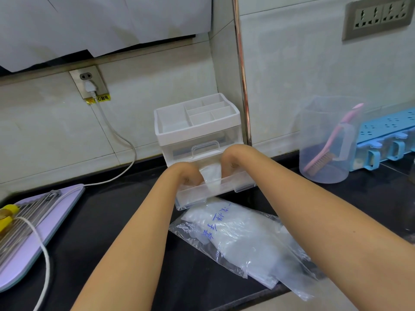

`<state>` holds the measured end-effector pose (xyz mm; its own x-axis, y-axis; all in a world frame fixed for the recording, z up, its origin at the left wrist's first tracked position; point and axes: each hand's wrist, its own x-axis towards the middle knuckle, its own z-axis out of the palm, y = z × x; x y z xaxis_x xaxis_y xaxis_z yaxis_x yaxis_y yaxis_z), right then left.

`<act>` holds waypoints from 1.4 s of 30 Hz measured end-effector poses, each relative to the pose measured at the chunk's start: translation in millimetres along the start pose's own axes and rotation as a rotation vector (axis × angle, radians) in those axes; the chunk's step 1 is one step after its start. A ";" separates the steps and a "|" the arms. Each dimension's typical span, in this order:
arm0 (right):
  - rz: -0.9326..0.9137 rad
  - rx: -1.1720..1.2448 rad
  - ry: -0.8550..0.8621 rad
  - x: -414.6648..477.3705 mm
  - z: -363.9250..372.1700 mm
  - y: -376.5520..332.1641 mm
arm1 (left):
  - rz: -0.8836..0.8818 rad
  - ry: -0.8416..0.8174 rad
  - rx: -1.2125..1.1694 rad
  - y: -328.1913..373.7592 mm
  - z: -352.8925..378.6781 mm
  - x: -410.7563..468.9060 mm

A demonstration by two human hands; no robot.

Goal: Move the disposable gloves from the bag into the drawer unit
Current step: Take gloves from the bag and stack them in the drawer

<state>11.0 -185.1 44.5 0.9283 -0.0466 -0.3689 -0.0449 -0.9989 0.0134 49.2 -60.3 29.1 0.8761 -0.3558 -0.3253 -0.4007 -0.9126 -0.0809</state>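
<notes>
Reaching down into the pulled-out bottom drawer (195, 192) of the clear drawer unit (197, 134), the left hand (188, 174) and right hand (229, 162) squeeze a wad of translucent disposable gloves (211, 174) between them. Each grip is bent down at the wrist, with the fingers curled against the wad. The fingertips are hidden inside the drawer. The wad stands in the drawer, with its lower end draped over the front wall. Just in front, on the dark surface (116, 221), lies the clear plastic bag (249, 243), still bulging with gloves and printed with blue Chinese characters that seem to read 一次性手套. A yellow warning label (101, 98) under the wall socket (89, 83) shows 心触电.
</notes>
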 end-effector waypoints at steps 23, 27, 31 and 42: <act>-0.171 0.631 0.400 -137.4 91.0 74.5 | 0.407 0.610 -0.810 43.5 62.2 -127.9; -0.226 0.592 0.398 -152.1 140.8 66.0 | 0.523 0.463 -0.783 69.3 116.4 -126.8; -0.267 0.625 0.307 -161.9 182.2 66.6 | 0.495 0.415 -0.880 78.2 151.2 -120.0; -0.237 0.880 0.815 -164.2 256.5 62.3 | 0.462 0.391 -0.977 84.2 177.3 -105.9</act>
<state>-238.9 -238.6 -132.5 0.8927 -0.1684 0.4179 0.2162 -0.6538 -0.7251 -124.8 -63.8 -110.3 0.7912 -0.5797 0.1947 -0.4761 -0.3841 0.7911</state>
